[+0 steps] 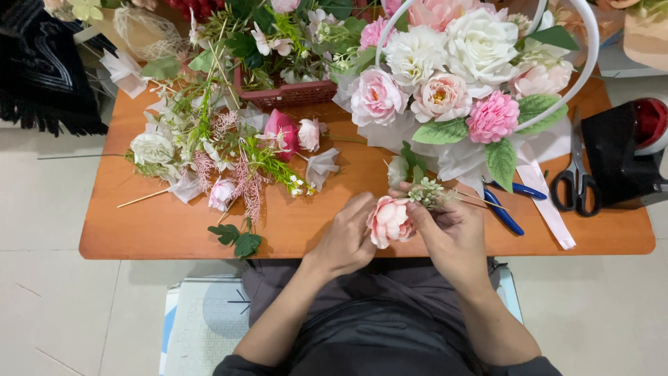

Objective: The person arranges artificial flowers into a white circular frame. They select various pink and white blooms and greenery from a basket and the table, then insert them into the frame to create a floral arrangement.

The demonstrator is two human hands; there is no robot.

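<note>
My right hand (452, 230) holds a small bunch of artificial stems at the near edge of the orange table (160, 230): a pale pink flower (388, 221), a green-white bud sprig (426, 193) and a small white bud with leaves (400, 167). My left hand (348, 237) touches the pink flower from the left, fingers curled around its side. Just beyond my hands stands a big arrangement of pink and white flowers (445, 76) with a white hoop handle (591, 63).
Loose artificial flowers and greenery (223, 153) lie spread over the table's left half. A red basket of stems (292, 90) stands at the back. Blue-handled pliers (504, 209), a white ribbon (550, 209), black scissors (577, 181) and a black tape dispenser (623, 157) lie at the right.
</note>
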